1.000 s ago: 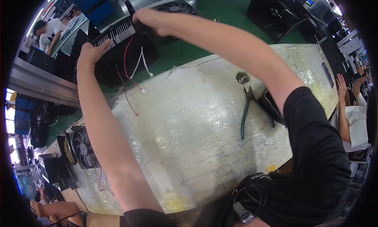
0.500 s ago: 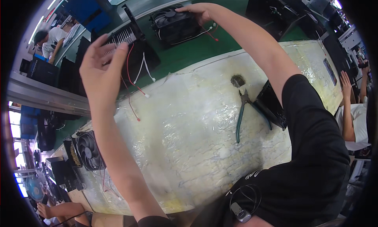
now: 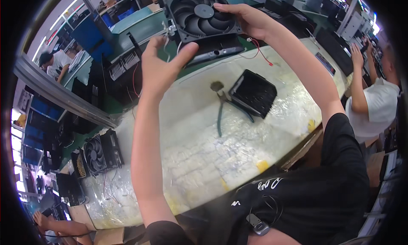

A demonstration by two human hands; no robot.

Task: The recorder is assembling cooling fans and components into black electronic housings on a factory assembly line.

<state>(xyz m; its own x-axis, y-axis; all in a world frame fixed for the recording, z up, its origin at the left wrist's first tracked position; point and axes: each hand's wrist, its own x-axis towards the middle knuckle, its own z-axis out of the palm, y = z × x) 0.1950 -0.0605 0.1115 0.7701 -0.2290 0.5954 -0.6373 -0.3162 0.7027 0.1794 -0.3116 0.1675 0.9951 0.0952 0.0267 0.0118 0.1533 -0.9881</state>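
A black cooling fan (image 3: 199, 15) in a square frame, with a black housing below it, is raised above the far side of the bench. My right hand (image 3: 255, 22) grips its right side, one finger lying across the front near the hub. By its lower left corner my left hand (image 3: 163, 66) is open, thumb and fingers spread; I cannot tell whether the thumb touches the housing. Thin red wires (image 3: 258, 52) with small plugs hang under my right hand, and white wires (image 3: 167, 45) show beside the left fingers.
Green-handled cutting pliers (image 3: 221, 113) lie splayed beside a black box-shaped part (image 3: 253, 92) on the film-covered bench (image 3: 182, 134). Another fan (image 3: 95, 153) stands at left. A black finned part (image 3: 123, 68) sits behind my left hand. Another person (image 3: 369, 100) works at right.
My right hand has lifted the fan from the far green surface and brought it closer, front facing me. My left hand has moved right, from the finned part to the fan's lower left.
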